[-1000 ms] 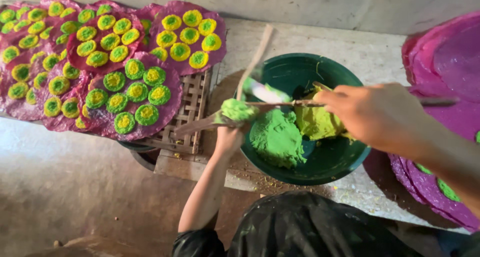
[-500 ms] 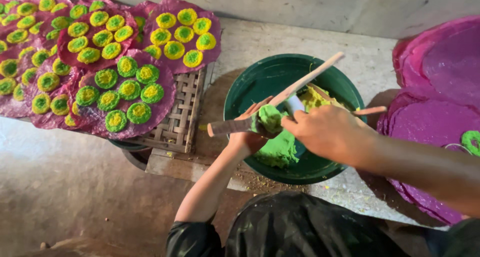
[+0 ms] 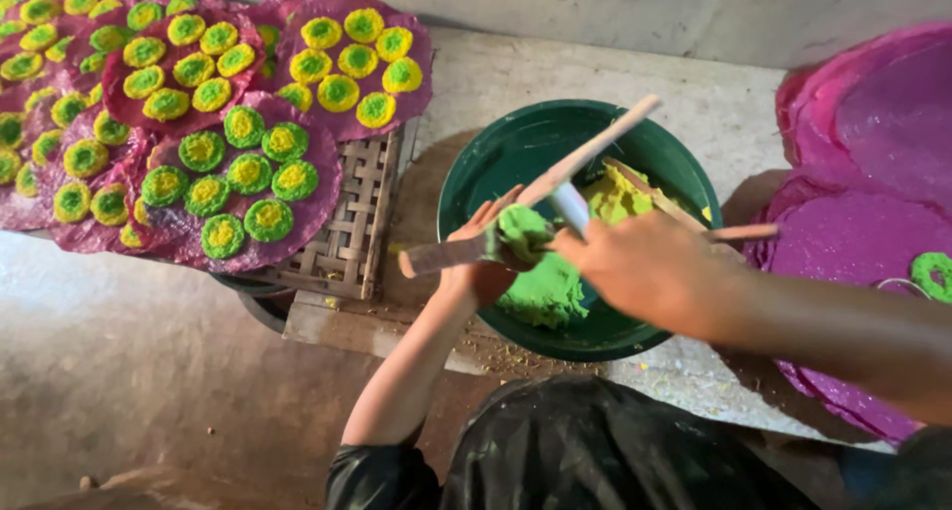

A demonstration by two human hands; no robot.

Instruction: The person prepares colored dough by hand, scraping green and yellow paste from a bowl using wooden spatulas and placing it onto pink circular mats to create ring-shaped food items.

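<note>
Both hands (image 3: 555,257) w/ green paste (image 3: 523,234) over bowl (image 3: 476,163)

Both hands (image 3: 650,272) closed, nearly touching

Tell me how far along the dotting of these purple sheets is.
Done: the purple sheets at left carry rows of green-and-yellow dots. In hand: the left hand holds a flat stick loaded with green paste; the right hand works over the green bowl. Left: the sheets at right show only one green ring.
</note>
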